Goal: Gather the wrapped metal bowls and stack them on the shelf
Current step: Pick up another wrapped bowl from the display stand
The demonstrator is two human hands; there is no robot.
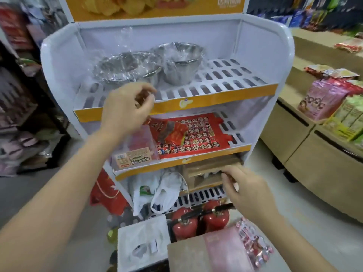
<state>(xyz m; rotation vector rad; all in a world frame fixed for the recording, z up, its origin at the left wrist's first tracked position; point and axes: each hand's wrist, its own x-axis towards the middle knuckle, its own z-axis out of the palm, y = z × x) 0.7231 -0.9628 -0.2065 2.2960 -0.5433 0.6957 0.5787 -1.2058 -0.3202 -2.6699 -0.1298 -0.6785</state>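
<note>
Two metal bowls in clear plastic wrap sit on the top shelf of a white and orange display rack. The left bowl tilts toward me; the right bowl stands upright beside it, touching or nearly touching. My left hand hovers in front of the shelf's orange front edge, just below the left bowl, fingers loosely curled and holding nothing. My right hand is lower, by the third shelf, fingers bent near a brown cardboard box, with nothing visibly held.
The second shelf holds red snack packs and a clear pack. White plastic bags hang below. Two red fire extinguishers, a white packet and a cardboard box stand on the floor. A tan display counter with packaged goods is on the right.
</note>
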